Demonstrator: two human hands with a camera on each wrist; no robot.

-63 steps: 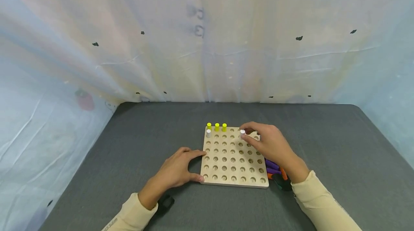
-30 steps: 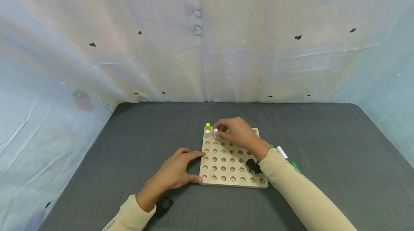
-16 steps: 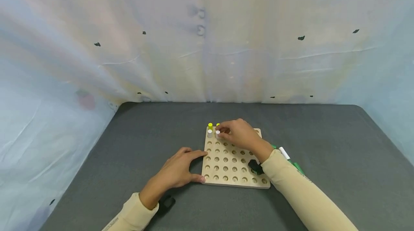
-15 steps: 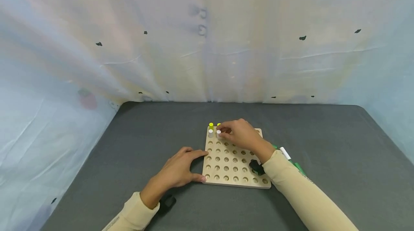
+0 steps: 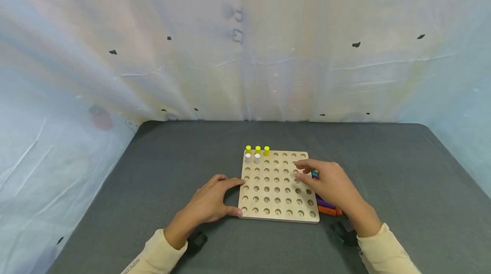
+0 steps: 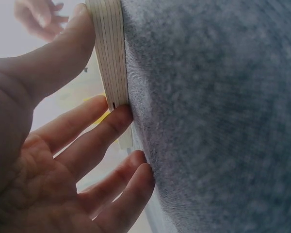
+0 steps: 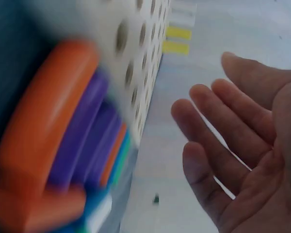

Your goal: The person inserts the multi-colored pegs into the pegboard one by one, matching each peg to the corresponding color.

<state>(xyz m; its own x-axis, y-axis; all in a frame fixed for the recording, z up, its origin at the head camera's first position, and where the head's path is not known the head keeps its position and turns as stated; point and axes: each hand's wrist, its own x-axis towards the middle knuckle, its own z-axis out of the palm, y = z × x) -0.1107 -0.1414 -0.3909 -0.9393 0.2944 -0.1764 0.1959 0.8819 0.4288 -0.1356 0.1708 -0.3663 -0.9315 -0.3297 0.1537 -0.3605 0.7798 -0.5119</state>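
Note:
A square wooden pegboard [image 5: 281, 184] with rows of round holes lies flat on the table. Three yellow pegs [image 5: 266, 151] stand upright in its far row at the left. Just in front of them, two white pegs [image 5: 257, 159] stand side by side in the second row. The left hand [image 5: 209, 199] rests against the board's left side, thumb and fingertips touching the layered edge [image 6: 109, 53]. Over the board's right part hovers the right hand [image 5: 331, 180], fingers loosely spread and holding nothing; in the right wrist view its palm [image 7: 257, 170] is bare.
Loose orange pegs [image 7: 58, 97], purple pegs [image 7: 80, 126] and some green and blue ones lie heaped along the board's right edge, partly hidden by the right hand. A dark grey cloth [image 5: 184, 150] covers the table. A pale printed curtain [image 5: 268, 82] surrounds it.
The right hand set a white peg in the second row beside the first white one, let it go and drew back to the right. The left hand has stayed at the board's edge.

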